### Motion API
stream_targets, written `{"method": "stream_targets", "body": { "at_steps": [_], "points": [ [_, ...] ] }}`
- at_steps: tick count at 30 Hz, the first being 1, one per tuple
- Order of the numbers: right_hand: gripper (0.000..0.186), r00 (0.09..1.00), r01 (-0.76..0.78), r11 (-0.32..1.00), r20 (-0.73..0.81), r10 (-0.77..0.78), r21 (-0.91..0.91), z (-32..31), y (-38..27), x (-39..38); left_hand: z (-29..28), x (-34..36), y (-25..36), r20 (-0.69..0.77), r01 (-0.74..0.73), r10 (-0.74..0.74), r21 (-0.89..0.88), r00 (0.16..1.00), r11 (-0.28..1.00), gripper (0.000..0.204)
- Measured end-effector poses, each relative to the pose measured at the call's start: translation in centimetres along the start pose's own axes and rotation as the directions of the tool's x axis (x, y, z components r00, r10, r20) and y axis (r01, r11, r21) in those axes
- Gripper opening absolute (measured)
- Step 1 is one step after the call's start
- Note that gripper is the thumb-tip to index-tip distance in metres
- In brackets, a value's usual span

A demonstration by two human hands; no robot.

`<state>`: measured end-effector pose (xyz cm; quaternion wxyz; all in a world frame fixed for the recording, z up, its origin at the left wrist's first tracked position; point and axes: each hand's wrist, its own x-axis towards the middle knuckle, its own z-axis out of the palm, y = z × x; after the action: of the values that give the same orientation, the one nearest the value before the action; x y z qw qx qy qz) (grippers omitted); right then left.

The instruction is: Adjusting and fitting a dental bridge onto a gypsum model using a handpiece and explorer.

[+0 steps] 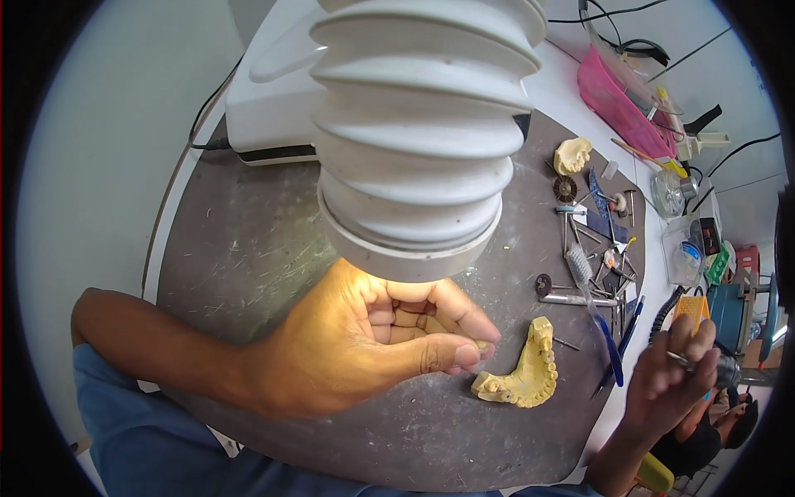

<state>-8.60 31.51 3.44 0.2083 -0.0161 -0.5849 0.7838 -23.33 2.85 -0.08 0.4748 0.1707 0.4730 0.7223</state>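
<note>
My left hand (373, 348) is under the mouth of the white corrugated hose (414, 124), its fingers curled. Thumb and forefinger pinch a tiny yellowish piece (481, 345), mostly hidden, perhaps a tooth crown. Just right of those fingertips, a yellow plaster dental model (526, 377) of a curved tooth row lies on the dark board. My right hand (675, 373) is raised at the far right, fingers closed around a rotary handpiece (728, 370). A thin metal shank shows between its fingers; the dark body is partly hidden behind the hand.
Burs and a wheel brush (566, 189) lie scattered on the board's right, beside a toothbrush (580, 269), a blue pen (631, 327) and another plaster model (571, 155). Beyond stand a pink basin (613, 99) and a glass jar (667, 193). Another person (704, 439) is at lower right.
</note>
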Motion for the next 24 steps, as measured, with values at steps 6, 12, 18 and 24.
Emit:
{"method": "stream_targets", "body": {
  "at_steps": [6,12,18,24],
  "points": [
    [0.032,0.953,0.094,0.828,0.292,0.086,-0.552,6.4,1.2,1.9,-0.2,-0.3,-0.2,-0.087,-0.018,0.005,-0.152,0.996,0.988,0.018],
    [0.027,0.897,-0.003,0.841,0.371,0.242,-0.541,9.9,3.3,3.7,-1.9,-0.9,1.1,-0.152,-0.070,0.065,-0.032,0.986,0.997,0.019],
    [0.026,0.892,-0.024,0.868,0.382,0.242,-0.495,11.8,4.0,4.3,-2.1,-0.8,1.2,-0.138,-0.107,0.097,-0.065,0.986,0.992,0.021],
    [0.024,0.847,0.078,0.884,0.498,0.185,-0.462,11.4,4.0,4.4,-2.1,-0.9,1.5,-0.178,-0.017,0.023,0.036,0.984,0.999,0.056]
  ]
}}
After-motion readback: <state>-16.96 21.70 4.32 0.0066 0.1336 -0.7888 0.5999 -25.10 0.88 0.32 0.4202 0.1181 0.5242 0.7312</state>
